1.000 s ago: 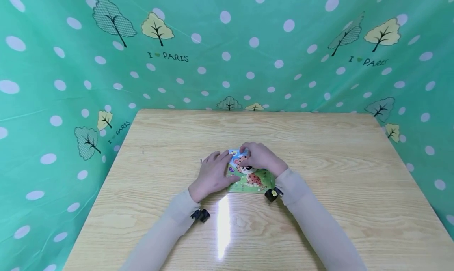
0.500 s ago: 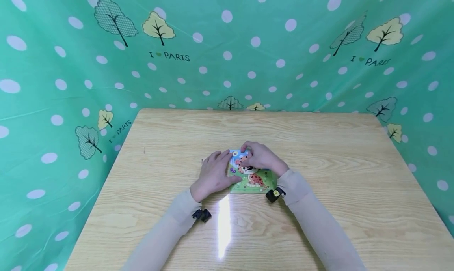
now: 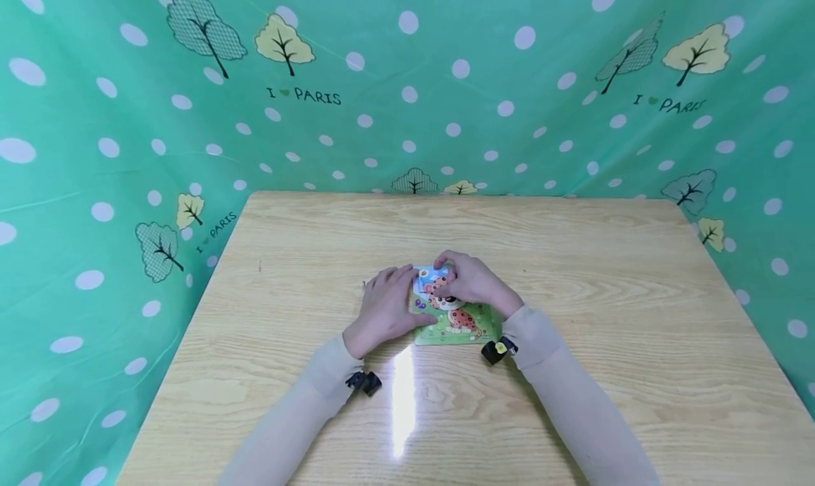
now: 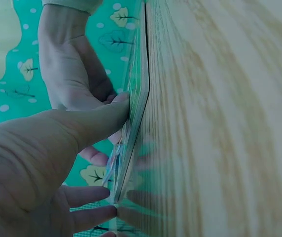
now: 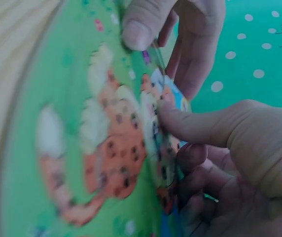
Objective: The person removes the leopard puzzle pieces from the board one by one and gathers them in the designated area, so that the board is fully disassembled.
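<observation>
A flat picture puzzle (image 3: 448, 334) with a spotted leopard on green grass lies on the table. Over its upper part, my right hand (image 3: 474, 281) pinches a puzzle piece (image 3: 431, 277) that bears the leopard's head and blue sky. That piece (image 5: 158, 128) stands tilted up from the board in the right wrist view, the thumb on its printed face. My left hand (image 3: 385, 309) rests at the puzzle's left side, fingers fairly straight along the edge. Its thumb (image 4: 116, 109) presses on the board's lower left area. The right hand covers the puzzle's upper right part.
The wooden table (image 3: 305, 259) extends all round the puzzle, with a bright light reflection (image 3: 403, 401) in front. A green dotted cloth (image 3: 407, 118) hangs behind the table and at both sides. Black wrist cameras (image 3: 493, 351) sit on both wrists.
The piece under my right hand has tilted, and its left edge now stands a little apart from the board. Both hands keep nearly the same place; the view has shifted slightly.
</observation>
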A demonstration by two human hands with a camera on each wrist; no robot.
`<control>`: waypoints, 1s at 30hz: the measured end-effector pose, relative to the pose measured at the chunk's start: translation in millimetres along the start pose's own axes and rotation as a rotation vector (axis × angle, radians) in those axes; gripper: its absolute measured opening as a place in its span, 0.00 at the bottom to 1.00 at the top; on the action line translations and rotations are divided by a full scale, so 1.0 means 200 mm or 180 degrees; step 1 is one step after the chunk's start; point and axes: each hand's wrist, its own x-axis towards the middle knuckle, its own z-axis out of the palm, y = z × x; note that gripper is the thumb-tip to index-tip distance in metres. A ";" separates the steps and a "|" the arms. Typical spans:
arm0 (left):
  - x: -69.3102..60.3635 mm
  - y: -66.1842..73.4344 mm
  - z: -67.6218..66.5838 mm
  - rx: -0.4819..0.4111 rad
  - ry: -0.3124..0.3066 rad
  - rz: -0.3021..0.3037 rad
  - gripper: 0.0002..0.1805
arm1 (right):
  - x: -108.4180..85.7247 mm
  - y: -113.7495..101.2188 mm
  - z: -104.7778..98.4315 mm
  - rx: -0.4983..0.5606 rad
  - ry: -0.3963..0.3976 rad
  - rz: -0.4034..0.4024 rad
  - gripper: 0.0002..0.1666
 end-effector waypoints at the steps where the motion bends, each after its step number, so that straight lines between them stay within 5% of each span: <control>1: 0.00 0.00 0.00 -0.0005 0.0013 0.0001 0.58 | 0.00 0.00 0.00 -0.0011 0.0023 -0.0017 0.29; 8: 0.00 0.00 -0.02 -0.0016 0.0048 -0.0036 0.57 | -0.01 0.03 0.04 0.0090 0.0334 -0.0240 0.26; 14: -0.01 0.00 -0.01 -0.0006 0.0008 0.0006 0.57 | -0.01 0.04 0.05 0.0210 0.0626 -0.0141 0.17; 30: -0.02 0.01 -0.01 0.0077 -0.0087 0.0246 0.43 | 0.01 0.17 -0.02 0.0944 0.0743 -0.0159 0.16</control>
